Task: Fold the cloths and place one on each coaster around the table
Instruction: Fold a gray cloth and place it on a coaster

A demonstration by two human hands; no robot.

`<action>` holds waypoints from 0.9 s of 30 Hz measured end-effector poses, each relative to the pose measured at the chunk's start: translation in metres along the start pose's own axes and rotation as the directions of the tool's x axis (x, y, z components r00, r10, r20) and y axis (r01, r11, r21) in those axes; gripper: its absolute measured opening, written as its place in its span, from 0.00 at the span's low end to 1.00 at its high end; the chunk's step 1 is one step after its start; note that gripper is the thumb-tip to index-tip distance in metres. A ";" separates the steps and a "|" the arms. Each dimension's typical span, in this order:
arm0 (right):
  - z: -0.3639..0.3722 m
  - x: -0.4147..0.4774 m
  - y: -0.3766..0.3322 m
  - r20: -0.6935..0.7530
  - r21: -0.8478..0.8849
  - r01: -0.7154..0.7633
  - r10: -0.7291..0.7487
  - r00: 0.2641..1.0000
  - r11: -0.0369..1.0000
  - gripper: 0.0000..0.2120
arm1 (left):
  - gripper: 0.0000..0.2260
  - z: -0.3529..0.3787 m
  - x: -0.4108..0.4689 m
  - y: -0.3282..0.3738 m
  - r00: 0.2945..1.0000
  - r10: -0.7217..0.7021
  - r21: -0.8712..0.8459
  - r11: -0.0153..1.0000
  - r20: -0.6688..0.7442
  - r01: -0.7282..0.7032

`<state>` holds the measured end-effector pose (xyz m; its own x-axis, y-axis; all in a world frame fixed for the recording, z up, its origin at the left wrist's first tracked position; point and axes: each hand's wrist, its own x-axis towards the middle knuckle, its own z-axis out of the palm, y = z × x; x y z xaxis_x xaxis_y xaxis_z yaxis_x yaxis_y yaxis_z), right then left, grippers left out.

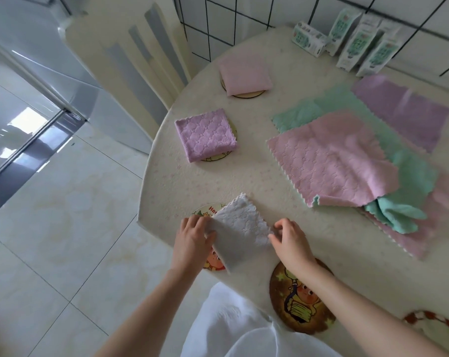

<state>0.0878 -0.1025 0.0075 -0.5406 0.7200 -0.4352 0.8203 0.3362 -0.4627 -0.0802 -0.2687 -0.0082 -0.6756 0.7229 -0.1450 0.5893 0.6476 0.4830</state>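
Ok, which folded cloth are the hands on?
The white cloth, at the near table edge: the left hand and right hand hold its sides. The folded purple cloth and pink cloth lie untouched farther off.

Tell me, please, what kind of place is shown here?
Probably a home dining corner or kitchen: a rounded, covered table with a dining chair beside it, a tiled wall behind, and a glossy tiled floor.

Partial red lettering "Ha" on the near left coaster (204, 211).
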 end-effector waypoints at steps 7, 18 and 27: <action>-0.007 0.007 -0.011 0.118 0.254 -0.293 0.271 0.955 0.922 0.18 | 0.09 -0.016 0.030 0.019 0.924 -0.316 -0.145 0.926 0.215 0.350; -0.005 -0.004 -0.020 0.301 0.502 -0.360 0.232 0.925 0.786 0.09 | 0.07 -0.055 0.034 0.005 0.756 -0.432 -0.574 0.492 0.492 0.654; 0.031 -0.019 -0.043 0.413 0.479 -0.395 0.196 0.889 0.784 0.04 | 0.10 -0.064 0.032 -0.026 0.769 -0.488 -0.691 0.382 0.412 0.613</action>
<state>0.0573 -0.1499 0.0115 -0.3970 0.4557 -0.7967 0.7670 -0.3119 -0.5607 -0.1454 -0.2776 0.0299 -0.6248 0.3389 -0.7034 -0.4955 0.5241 0.6927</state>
